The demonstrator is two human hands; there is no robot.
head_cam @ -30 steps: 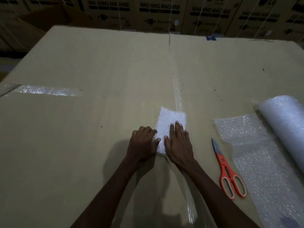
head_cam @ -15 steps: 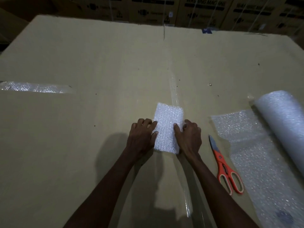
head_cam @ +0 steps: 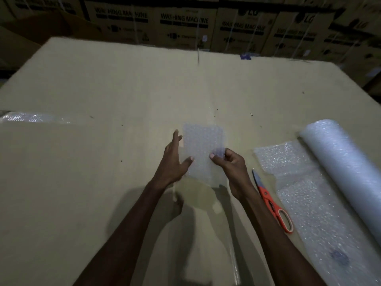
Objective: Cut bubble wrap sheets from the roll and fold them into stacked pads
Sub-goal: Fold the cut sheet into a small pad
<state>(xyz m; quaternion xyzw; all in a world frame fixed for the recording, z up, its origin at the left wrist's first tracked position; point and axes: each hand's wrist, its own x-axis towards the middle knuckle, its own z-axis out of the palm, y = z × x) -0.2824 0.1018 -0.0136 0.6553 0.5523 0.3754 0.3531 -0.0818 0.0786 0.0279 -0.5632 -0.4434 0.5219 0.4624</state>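
Head view: one folded bubble wrap pad (head_cam: 203,153) is held up just above the cardboard surface (head_cam: 103,162). The pad's right edge is pinched by the right hand (head_cam: 231,165) with thumb and curled fingers. The left hand (head_cam: 172,162) is spread flat against the pad's left side, fingers straight, thumb touching the front. One pair of orange scissors (head_cam: 272,203) is laid beside one bubble wrap roll (head_cam: 346,174), partly unrolled. Several boxes (head_cam: 185,23) marked "WASHING MACHINE" are stacked behind; what is inside cannot be seen.
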